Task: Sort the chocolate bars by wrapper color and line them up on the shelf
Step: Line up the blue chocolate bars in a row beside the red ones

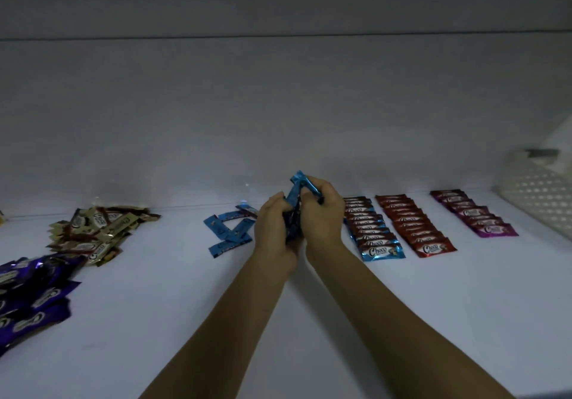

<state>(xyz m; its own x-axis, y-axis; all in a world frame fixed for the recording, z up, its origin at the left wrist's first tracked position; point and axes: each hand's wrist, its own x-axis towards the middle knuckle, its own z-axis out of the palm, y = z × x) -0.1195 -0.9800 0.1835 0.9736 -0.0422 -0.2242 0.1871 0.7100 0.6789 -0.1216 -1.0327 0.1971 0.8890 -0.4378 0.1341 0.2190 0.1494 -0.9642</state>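
I see my left hand point(274, 228) and right hand point(320, 213) both in a closed grip on a bunch of blue chocolate bars point(294, 200), held just above the middle of the white shelf point(309, 321). Loose blue bars point(227, 233) lie to the left.

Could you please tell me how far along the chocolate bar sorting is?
Done: red row and magenta row lined up. In hand: blue bars held by both hands, left, right, beside the blue row. Left: loose blue bars, gold pile, purple pile.

Single head-worn view, facing forward and down, close over white shelf point(309, 321)
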